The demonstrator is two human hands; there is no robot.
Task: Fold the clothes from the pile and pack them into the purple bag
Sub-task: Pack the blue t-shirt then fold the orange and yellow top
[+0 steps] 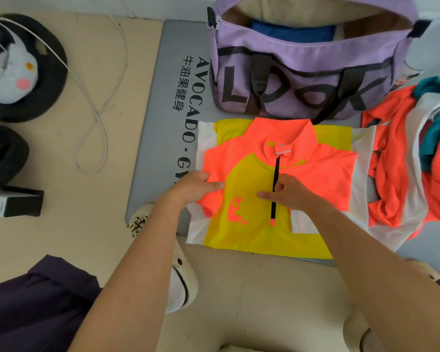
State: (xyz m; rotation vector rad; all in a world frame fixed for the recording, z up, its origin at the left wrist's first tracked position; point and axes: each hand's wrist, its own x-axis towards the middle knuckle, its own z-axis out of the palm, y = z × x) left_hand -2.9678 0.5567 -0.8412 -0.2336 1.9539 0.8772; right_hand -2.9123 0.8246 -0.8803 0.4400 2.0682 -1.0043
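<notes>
A yellow and orange zip-neck shirt lay flat, front up, on a grey mat on the floor. The left hand pinched the shirt's orange left sleeve, thumb on top. The right hand pressed on the dark zip at the chest, its fingers curled and forefinger pointing left. Just beyond the shirt stood the open purple bag, a folded blue garment inside. The pile of orange, white and teal clothes lay at the right.
</notes>
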